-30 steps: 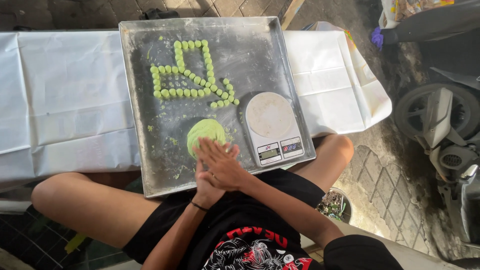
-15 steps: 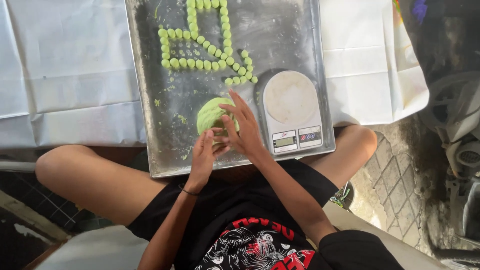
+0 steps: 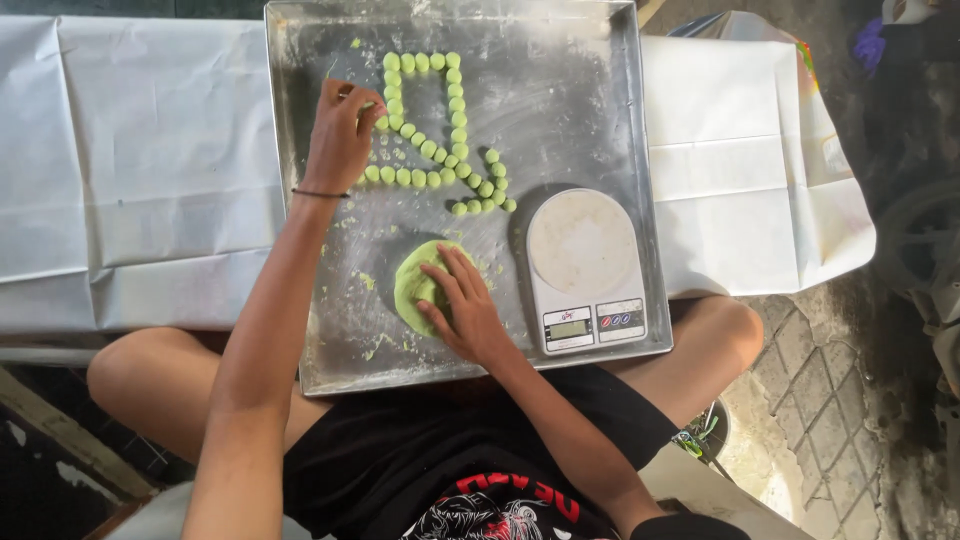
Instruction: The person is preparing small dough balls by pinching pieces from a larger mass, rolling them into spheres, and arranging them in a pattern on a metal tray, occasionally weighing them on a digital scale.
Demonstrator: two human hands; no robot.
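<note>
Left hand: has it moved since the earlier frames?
Yes. The left hand went from beside the green dough lump, near the tray's front edge, up the tray to the rows of small green balls; the right hand rests on the lump.

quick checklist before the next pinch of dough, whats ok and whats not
1. Left hand at the rows of small green balls, fingertips among them: ok.
2. Right hand resting on the green dough lump: ok.
3. Whether the left fingers hold a ball: cannot tell.
4. Bare space on the metal tray beside the rows: ok.
5. Kitchen scale on the tray, platform bare: ok.
6. Scale display reading: cannot tell.
</note>
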